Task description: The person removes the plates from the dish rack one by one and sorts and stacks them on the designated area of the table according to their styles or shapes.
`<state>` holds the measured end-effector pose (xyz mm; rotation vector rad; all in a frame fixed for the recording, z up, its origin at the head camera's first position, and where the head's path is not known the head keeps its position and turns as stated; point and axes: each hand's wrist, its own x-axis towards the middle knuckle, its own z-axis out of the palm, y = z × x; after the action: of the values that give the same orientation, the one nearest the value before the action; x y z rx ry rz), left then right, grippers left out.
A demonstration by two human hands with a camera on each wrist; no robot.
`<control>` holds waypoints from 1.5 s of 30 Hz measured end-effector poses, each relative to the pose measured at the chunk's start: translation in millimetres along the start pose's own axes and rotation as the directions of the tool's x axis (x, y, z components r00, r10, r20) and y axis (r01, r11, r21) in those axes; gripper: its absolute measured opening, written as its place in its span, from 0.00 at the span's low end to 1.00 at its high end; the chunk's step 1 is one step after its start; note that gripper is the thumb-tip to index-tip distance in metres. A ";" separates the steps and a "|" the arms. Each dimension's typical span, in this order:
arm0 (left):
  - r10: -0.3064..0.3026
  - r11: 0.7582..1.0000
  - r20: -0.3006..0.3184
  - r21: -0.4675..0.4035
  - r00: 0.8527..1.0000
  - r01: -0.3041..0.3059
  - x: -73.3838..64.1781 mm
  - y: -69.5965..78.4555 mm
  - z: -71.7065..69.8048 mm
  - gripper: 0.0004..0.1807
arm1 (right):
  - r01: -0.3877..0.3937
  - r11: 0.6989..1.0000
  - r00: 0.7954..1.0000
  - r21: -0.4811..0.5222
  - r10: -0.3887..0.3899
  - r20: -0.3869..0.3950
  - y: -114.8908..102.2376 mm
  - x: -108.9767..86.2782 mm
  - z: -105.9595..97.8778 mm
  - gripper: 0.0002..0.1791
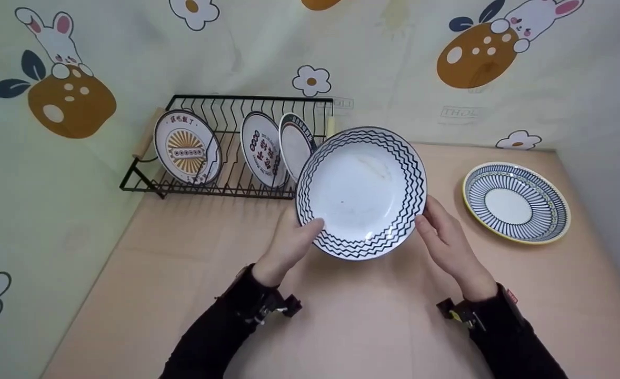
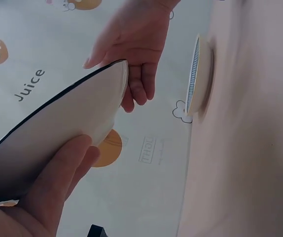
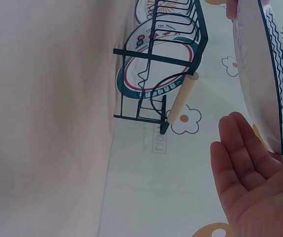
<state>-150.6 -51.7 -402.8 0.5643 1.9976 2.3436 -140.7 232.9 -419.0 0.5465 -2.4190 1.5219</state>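
Note:
A white plate (image 1: 361,192) with black zigzag lines round its rim is held up off the table, tilted to face the head camera. My left hand (image 1: 290,239) grips its lower left edge, thumb over the rim and fingers against the underside (image 2: 57,123). Beside the plate's right edge is my right hand (image 1: 449,247). Its fingers (image 3: 235,163) are extended and spread from the thumb, with the rim close to the thumb; whether they touch is unclear.
A black wire dish rack (image 1: 231,192) with wooden handles stands at the back left. It holds a sunburst plate (image 1: 188,147), a plate with red and black lettering (image 1: 261,150) and a green-rimmed plate (image 1: 295,145). A blue-striped, yellow-edged dish (image 1: 516,202) lies on the table at right.

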 end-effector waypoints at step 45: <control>-0.056 0.997 0.193 -0.049 0.979 0.067 3.2 -20.1 11.0 0.40 | -0.255 0.964 0.962 0.068 0.260 -0.078 0.8 -8.1 -9.1 0.13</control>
<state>-155.1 -36.7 -419.8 0.6864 1.8344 2.2076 -133.8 242.9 -418.9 0.1747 -2.4630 1.6816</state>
